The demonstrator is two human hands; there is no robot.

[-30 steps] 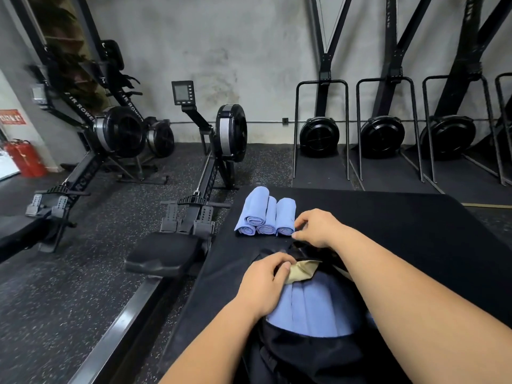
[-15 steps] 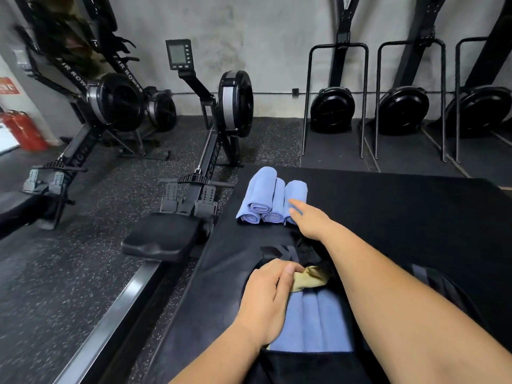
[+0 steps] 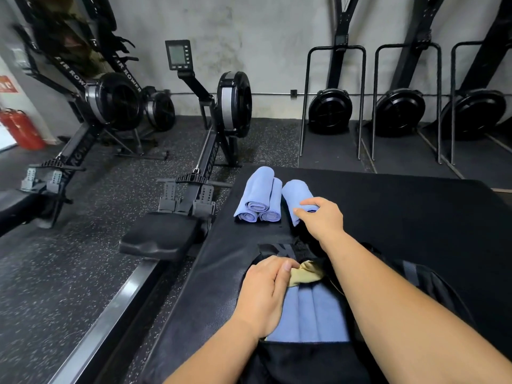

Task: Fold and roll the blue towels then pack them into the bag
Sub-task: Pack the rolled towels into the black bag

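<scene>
Blue towels, rolled into soft cloth cylinders, lie in three places on the black padded counter [image 3: 415, 217]. One rolled blue towel [image 3: 295, 191] is held at its near end by the right grip [image 3: 321, 217], whose fingers and thumb curl round it; this roll stands just apart from the others, angled a little to the right. To its left, a stack of three rolled blue towels [image 3: 259, 195] rests near the counter's far left corner, two side by side and one lying on top. Closer to the person, three more blue towel rolls [image 3: 313, 314] sit side by side inside the open black fabric bag [image 3: 299, 361], which lies flat on the counter.

The left grip [image 3: 266, 289] is closed on the bag's tan fabric lining [image 3: 306, 274] at the left side of the mouth, thumb pressed on the lining.

Left of the counter, on the dark speckled rubber floor [image 3: 69, 273], stands a black rowing machine [image 3: 221, 112] with its padded seat [image 3: 160, 235] beside the counter's edge. A red fire extinguisher [image 3: 22, 128] stands at the far left wall.
</scene>
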